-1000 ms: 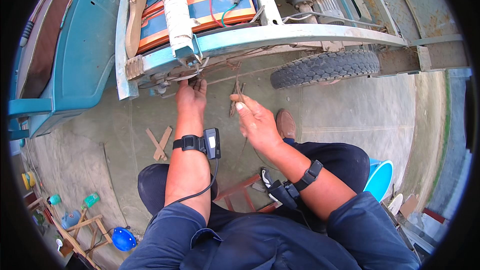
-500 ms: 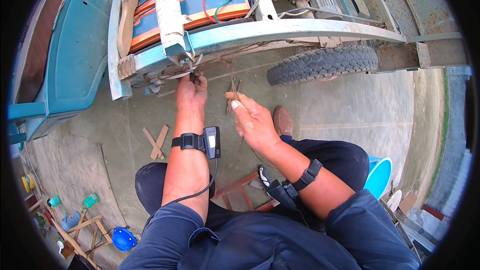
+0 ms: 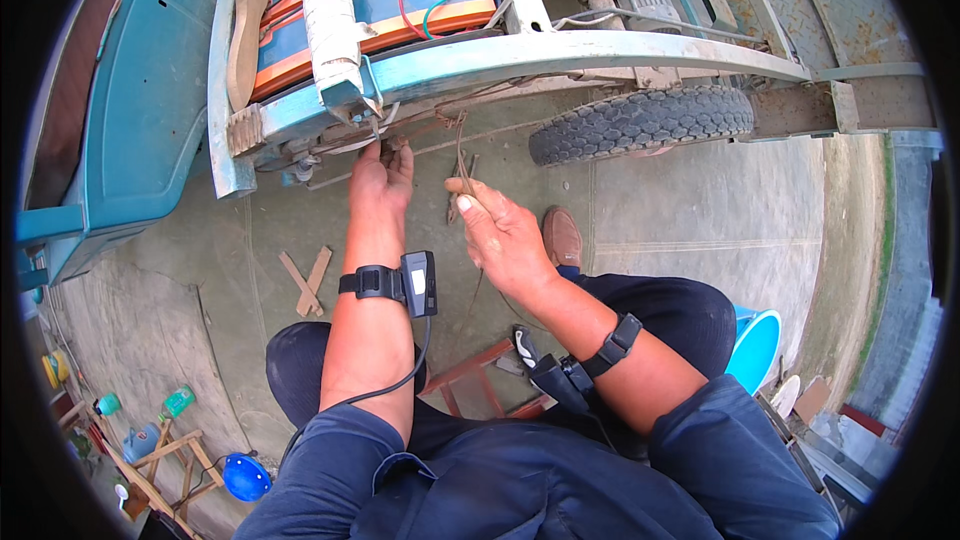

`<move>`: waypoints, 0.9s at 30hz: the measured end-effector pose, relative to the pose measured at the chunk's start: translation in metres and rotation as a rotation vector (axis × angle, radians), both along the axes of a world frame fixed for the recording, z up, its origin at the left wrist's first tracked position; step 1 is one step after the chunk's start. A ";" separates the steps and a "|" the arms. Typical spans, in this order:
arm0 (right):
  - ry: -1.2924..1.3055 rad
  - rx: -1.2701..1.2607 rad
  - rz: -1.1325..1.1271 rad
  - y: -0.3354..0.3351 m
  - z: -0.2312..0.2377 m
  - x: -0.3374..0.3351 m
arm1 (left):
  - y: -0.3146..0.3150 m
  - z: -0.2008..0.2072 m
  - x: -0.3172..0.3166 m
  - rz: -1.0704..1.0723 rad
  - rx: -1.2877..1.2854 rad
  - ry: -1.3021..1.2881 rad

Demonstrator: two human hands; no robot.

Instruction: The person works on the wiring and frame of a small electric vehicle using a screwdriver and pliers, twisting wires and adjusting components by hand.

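Right now the thin brown wire (image 3: 461,152) is below the middle of the pale blue rail (image 3: 480,62), running from the rail's underside down toward me. My right grip (image 3: 505,240), on the near side of the rail, is closed on it, thumb pressed against the bent forefinger. My left grip (image 3: 382,183) reaches up beneath the rail's left part, fingers curled; their tips are hidden among the parts there, so I cannot tell whether they hold anything. On the far side of the rail, orange-and-blue batteries (image 3: 400,8) sit side by side, and a white-wrapped tube (image 3: 331,25) slants down to meet the rail. A black tyre (image 3: 645,127) stands under the rail's right half. Nearer me than the rail, two wooden strips (image 3: 317,272) lie crossed on the floor (image 3: 700,200).
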State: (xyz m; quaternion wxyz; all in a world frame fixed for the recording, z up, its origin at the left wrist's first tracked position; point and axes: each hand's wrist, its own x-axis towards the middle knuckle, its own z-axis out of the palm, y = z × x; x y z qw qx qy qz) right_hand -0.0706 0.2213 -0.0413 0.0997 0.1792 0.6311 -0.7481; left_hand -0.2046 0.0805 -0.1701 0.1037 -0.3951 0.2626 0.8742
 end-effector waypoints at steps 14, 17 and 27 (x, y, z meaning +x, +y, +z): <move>0.025 0.057 0.001 0.001 -0.005 -0.001 | -0.010 0.037 0.003 0.135 0.087 0.143; -0.008 -0.017 -0.008 0.003 -0.003 -0.002 | -0.013 0.047 0.012 0.155 0.090 0.118; 0.016 0.012 -0.020 0.007 -0.007 -0.004 | -0.036 0.081 0.046 0.165 0.056 0.163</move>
